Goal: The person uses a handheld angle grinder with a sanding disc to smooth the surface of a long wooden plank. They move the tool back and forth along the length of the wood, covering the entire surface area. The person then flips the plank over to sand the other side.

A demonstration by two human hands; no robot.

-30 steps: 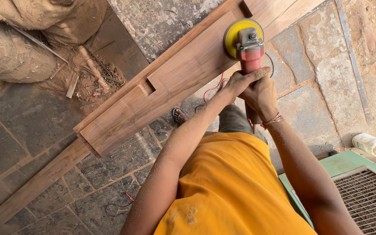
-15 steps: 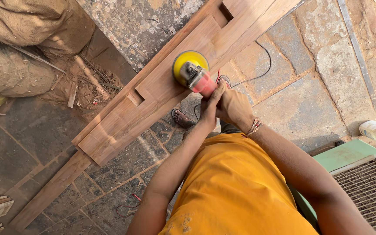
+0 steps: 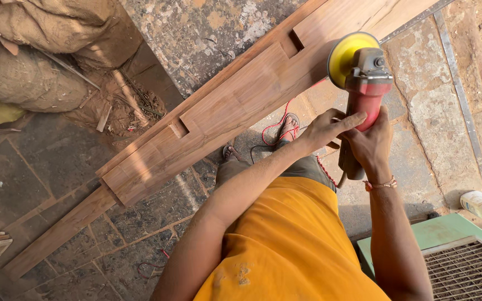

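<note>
Gripping the one red grinder (image 3: 364, 103) with both hands, right hand (image 3: 372, 146) clenched round its body, left hand (image 3: 324, 129) fingers laid along it; it feels heavy and stiff. Beyond, its single yellow disc (image 3: 346, 56) meets one long, rigid notched plank (image 3: 235, 111).

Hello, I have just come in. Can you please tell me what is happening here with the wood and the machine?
A person in an orange shirt holds a red power sander with both hands: the left hand on its side, the right hand around its body. Its yellow disc is at the long notched wooden plank, which lies slanted over the stone floor. A red cord hangs below the plank.
</note>
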